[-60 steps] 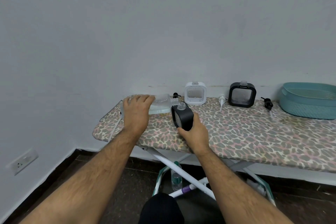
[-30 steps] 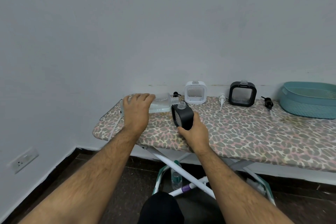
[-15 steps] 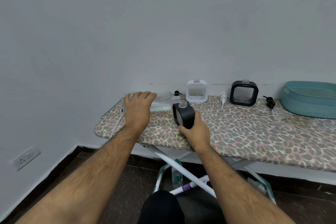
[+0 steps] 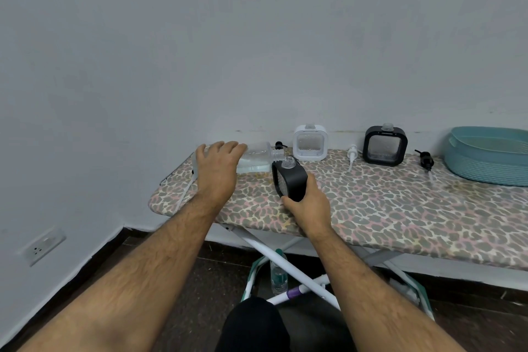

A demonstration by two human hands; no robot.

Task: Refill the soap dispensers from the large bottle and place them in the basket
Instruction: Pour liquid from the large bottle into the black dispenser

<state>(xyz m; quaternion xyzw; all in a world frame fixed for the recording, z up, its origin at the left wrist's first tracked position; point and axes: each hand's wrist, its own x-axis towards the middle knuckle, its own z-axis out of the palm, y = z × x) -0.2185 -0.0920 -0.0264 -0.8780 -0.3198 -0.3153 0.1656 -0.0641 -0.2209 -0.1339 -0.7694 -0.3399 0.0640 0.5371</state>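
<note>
Since earlier, hands unmoved: left hand [image 4: 217, 169] grips large bottle [image 4: 255, 159], right hand [image 4: 310, 203] grips black dispenser [image 4: 291, 180].

An ironing board [image 4: 371, 208] stands against the far wall. On its far left end a large bottle [image 4: 257, 158] lies on its side under the left hand [image 4: 218, 168], its neck pointing right. Just right of the neck, the right hand [image 4: 310, 203] holds a dispenser [image 4: 290, 178] on the board. Behind it, along the wall from left to right, sit a pump head [image 4: 280, 146], a second dispenser [image 4: 310, 143], another pump [image 4: 352, 153], a third dispenser [image 4: 385, 146], a third pump [image 4: 425, 160] and, at the far right, a basket [image 4: 485, 163]. A small bottle [image 4: 278, 274] stands on the floor beneath the board.
</note>
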